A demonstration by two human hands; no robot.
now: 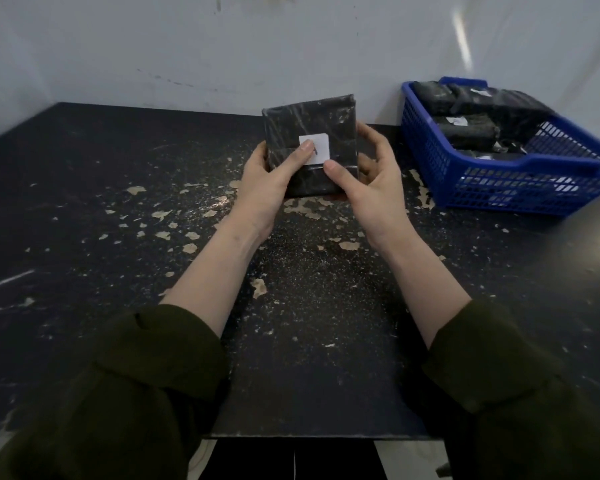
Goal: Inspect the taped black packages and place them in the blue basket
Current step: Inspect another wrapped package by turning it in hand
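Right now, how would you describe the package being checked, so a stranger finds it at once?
Look at the dark chipped table. Left of the blue basket, the left hand and right hand hold a black package upright. Unlike the packages lying in the basket, it is outside, its white label facing us.

Small packing or sorting station in a workshop-type room, not domestic. Evidence: work table [84,209] with black top, paint chipped off in many pale patches, scratched, dusted with white specks. Behind it a bare grey-white wall [187,46], scuffed and stained. At far right of the table, blue plastic mesh basket [492,192] holding several black wrapped packages [471,131], some with white labels [456,121].
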